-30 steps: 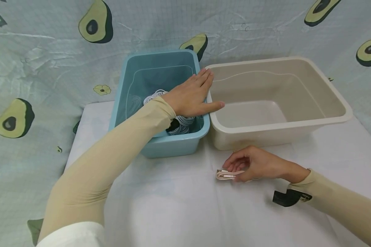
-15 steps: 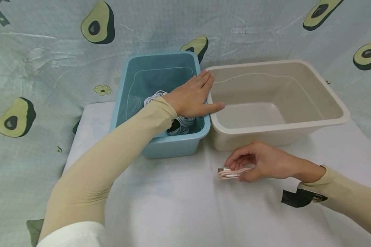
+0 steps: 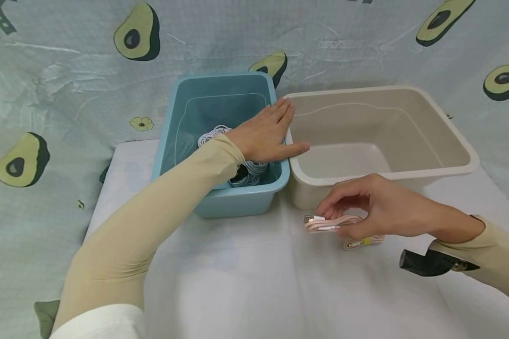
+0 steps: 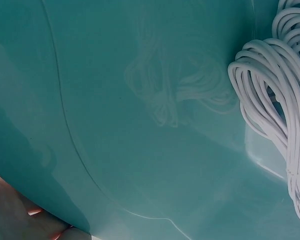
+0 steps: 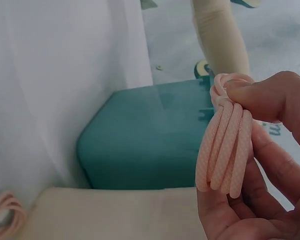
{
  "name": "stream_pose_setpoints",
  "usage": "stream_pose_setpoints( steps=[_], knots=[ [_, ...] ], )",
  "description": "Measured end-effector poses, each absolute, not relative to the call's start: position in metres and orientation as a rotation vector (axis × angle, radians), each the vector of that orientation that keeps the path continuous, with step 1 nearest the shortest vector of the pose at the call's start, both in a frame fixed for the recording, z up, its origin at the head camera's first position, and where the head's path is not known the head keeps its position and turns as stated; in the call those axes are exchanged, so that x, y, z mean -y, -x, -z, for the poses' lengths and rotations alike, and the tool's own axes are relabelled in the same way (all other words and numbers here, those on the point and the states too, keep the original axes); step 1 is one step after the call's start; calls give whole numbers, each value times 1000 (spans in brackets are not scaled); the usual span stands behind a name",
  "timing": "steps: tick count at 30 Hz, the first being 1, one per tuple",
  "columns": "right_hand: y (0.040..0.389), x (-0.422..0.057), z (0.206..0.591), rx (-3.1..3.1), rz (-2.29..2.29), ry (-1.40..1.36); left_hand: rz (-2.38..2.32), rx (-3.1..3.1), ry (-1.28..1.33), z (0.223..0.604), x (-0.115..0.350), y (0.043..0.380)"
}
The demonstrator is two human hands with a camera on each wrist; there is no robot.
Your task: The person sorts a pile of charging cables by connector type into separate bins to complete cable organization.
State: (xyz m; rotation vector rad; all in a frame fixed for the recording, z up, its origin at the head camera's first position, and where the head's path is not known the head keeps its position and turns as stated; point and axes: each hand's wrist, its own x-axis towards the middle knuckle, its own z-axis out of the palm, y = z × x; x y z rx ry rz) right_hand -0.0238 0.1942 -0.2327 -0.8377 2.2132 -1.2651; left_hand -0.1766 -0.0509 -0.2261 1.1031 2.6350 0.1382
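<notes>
My right hand (image 3: 377, 207) pinches a folded pink USB cable (image 3: 328, 224) between thumb and fingers, raised over the table in front of the beige bin (image 3: 428, 172). The right wrist view shows its bundled loops (image 5: 225, 145) close up. Below that hand, a second pink cable (image 3: 365, 241) with a yellow band lies on the white cloth. My left hand (image 3: 265, 134) rests with straight fingers on the touching rims of the blue bin (image 3: 169, 117) and the beige one. Coiled white cables (image 4: 275, 95) lie inside the blue bin, partly hidden under my left forearm.
A white cloth (image 3: 237, 282) covers the table. Behind the bins hangs a pale curtain (image 3: 220, 28) printed with avocados. The beige bin's visible floor is bare. A black wrist camera (image 3: 432, 262) sticks out from my right sleeve.
The right hand has lifted the pink cable off the table and moved slightly right and up, uncovering the second cable beneath. The left hand stays in place.
</notes>
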Motion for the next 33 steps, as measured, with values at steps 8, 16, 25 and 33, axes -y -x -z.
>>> stream_pose_setpoints(
  steps=[8, 16, 25, 33],
  knots=[
    [32, -202, 214, -2291, 1285, 946, -123, -2649, -1084, 227, 50, 175],
    [48, -210, 198, -2236, 1420, 1045, -96, -2668, -1066, 227, 50, 173],
    [70, -215, 190, -2242, 1531, 1033, -80, -2660, -1064, 227, 51, 172],
    [85, -215, 175, -2586, 1308, 763, -69, -2650, -1063, 226, 50, 172]
  ],
)
